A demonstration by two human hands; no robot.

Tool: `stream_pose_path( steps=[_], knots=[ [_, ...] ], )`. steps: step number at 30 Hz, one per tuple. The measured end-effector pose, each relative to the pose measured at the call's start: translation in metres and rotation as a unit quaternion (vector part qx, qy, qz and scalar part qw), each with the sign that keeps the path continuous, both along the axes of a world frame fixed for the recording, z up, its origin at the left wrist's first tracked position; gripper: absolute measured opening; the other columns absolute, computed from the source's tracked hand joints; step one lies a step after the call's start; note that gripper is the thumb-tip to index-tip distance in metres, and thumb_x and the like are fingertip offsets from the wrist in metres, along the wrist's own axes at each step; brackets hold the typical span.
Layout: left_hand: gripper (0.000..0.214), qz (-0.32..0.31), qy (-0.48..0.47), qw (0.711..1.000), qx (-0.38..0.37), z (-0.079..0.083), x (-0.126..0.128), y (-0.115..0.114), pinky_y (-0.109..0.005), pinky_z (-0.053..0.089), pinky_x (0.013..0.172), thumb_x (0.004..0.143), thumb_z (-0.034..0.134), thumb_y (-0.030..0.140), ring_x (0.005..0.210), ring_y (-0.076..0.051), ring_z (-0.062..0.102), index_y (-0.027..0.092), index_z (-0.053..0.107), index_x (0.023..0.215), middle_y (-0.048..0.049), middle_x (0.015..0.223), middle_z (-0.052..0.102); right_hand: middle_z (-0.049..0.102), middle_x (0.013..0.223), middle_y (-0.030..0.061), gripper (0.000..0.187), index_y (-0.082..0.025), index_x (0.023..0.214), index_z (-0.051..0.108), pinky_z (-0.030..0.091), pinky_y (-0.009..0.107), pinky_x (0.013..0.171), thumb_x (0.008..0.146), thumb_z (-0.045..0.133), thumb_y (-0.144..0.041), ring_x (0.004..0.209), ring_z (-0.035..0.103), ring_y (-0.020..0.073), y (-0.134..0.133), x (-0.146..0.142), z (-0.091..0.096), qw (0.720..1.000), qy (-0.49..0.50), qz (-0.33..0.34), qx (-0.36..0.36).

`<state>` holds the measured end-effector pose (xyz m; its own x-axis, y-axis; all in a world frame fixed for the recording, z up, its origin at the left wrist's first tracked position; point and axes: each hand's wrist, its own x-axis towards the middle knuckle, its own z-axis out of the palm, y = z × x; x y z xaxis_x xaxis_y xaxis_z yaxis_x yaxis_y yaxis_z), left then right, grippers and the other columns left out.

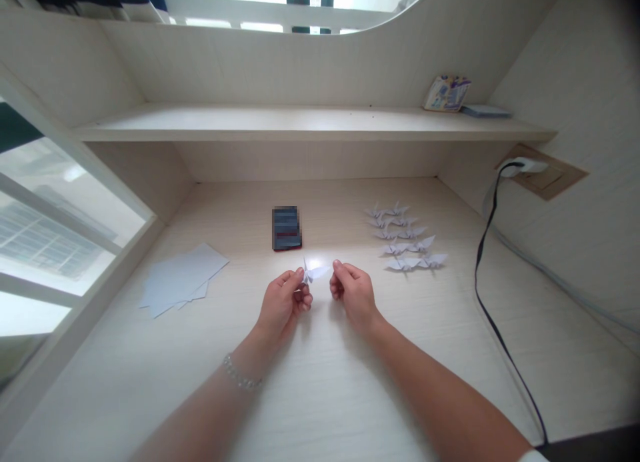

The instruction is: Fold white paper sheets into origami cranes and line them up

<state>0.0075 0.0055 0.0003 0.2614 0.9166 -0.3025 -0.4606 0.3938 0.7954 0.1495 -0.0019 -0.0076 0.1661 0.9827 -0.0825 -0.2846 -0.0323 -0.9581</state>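
Note:
A white folded paper crane (316, 273) is held above the desk between my two hands. My left hand (286, 299) pinches its left part between thumb and fingers, which hide that end. At the crane's right tip, my right hand (353, 289) is closed, thumb against forefinger, gripping the wing's end. Several finished paper cranes (404, 249) stand in two columns to the right of my hands. Over on the left lie several loose sheets of white paper (185, 279), overlapping one another.
Just beyond my hands lies a phone (287, 228) with its screen blurred. A black cable (484, 295) runs from the wall socket (547, 172) down the desk's right side. A shelf (300, 123) spans the back, bearing a small printed packet (447, 93).

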Motion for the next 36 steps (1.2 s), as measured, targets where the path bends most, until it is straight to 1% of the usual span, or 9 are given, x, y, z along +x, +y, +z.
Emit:
stream_pose_path(
  steps=[2,4,7,11,15,20,23,30,36],
  knots=[
    [0.028,0.009,0.016,1.0,0.001,-0.001,0.001,0.0,-0.016,0.041,0.042,0.074,0.066,0.038,0.048,-0.007,0.054,0.014,0.053,0.075,0.0009,0.061,0.055,0.049,0.05,-0.0024,0.034,-0.018,0.056,0.053,0.033,0.023,0.046,0.08,0.058,-0.041,0.047,0.042,0.0089,-0.004,-0.002,0.002,0.993,-0.1,-0.023,0.056],
    [0.029,0.018,0.027,0.999,0.002,-0.002,0.003,-0.001,-0.016,0.042,0.043,0.074,0.066,0.04,0.05,-0.008,0.055,0.014,0.053,0.075,0.0004,0.062,0.057,0.053,0.057,-0.002,0.023,-0.019,0.065,0.058,0.036,0.024,0.051,0.077,0.063,-0.038,0.052,0.046,0.0101,-0.009,-0.005,0.004,0.981,-0.169,-0.018,0.089],
    [0.03,0.021,0.044,0.999,0.011,-0.002,0.005,-0.002,-0.017,0.046,0.046,0.073,0.066,0.041,0.052,-0.008,0.057,0.014,0.053,0.075,0.0001,0.062,0.058,0.059,0.068,-0.0009,0.019,-0.021,0.086,0.061,0.04,0.025,0.054,0.073,0.067,-0.034,0.057,0.05,0.0118,-0.014,-0.01,0.005,0.972,-0.215,0.003,0.099],
    [0.03,-0.002,0.079,0.997,0.027,-0.002,0.007,-0.004,-0.022,0.05,0.05,0.073,0.065,0.042,0.053,-0.011,0.059,0.015,0.053,0.076,-0.0005,0.064,0.06,0.062,0.071,0.0011,0.012,-0.02,0.081,0.064,0.041,0.025,0.057,0.079,0.06,-0.031,0.06,0.053,0.0126,-0.011,-0.009,0.005,0.962,-0.257,-0.005,0.095],
    [0.029,-0.019,0.088,0.995,0.041,-0.002,0.007,-0.004,-0.023,0.051,0.051,0.074,0.064,0.04,0.055,-0.012,0.06,0.014,0.053,0.076,-0.0007,0.066,0.06,0.063,0.071,0.0021,0.016,-0.017,0.076,0.064,0.042,0.025,0.059,0.079,0.057,-0.031,0.062,0.053,0.0135,-0.006,-0.002,0.004,0.959,-0.271,-0.016,0.083],
    [0.026,-0.026,0.112,0.992,0.059,-0.005,0.007,-0.004,-0.023,0.05,0.053,0.076,0.063,0.038,0.055,-0.011,0.06,0.014,0.054,0.076,-0.0004,0.065,0.059,0.064,0.073,0.0018,0.018,-0.016,0.087,0.062,0.042,0.023,0.054,0.078,0.057,-0.031,0.062,0.056,0.0134,-0.007,-0.002,0.003,0.958,-0.278,0.003,0.075],
    [0.026,-0.037,0.125,0.989,0.074,-0.007,0.007,-0.004,-0.023,0.051,0.053,0.076,0.063,0.037,0.056,-0.011,0.06,0.013,0.055,0.076,-0.0006,0.065,0.059,0.064,0.073,0.0014,0.015,-0.017,0.086,0.062,0.043,0.022,0.052,0.079,0.056,-0.029,0.061,0.058,0.0128,-0.009,-0.003,0.005,0.949,-0.302,0.004,0.093],
    [0.026,-0.055,0.15,0.982,0.101,-0.009,0.006,-0.004,-0.025,0.051,0.053,0.076,0.063,0.037,0.058,-0.013,0.061,0.013,0.056,0.078,-0.0017,0.067,0.059,0.064,0.071,0.0014,0.014,-0.017,0.078,0.063,0.044,0.023,0.058,0.079,0.055,-0.028,0.061,0.058,0.0131,-0.008,0.0,0.006,0.935,-0.334,-0.058,0.103],
    [0.024,-0.068,0.171,0.973,0.138,-0.01,0.004,-0.006,-0.025,0.049,0.053,0.078,0.061,0.036,0.058,-0.014,0.059,0.013,0.055,0.073,-0.0021,0.063,0.059,0.066,0.07,0.0029,0.019,-0.016,0.079,0.063,0.046,0.026,0.062,0.078,0.056,-0.033,0.063,0.058,0.0152,0.003,0.014,-0.003,0.938,-0.314,-0.133,0.064]
  ],
)
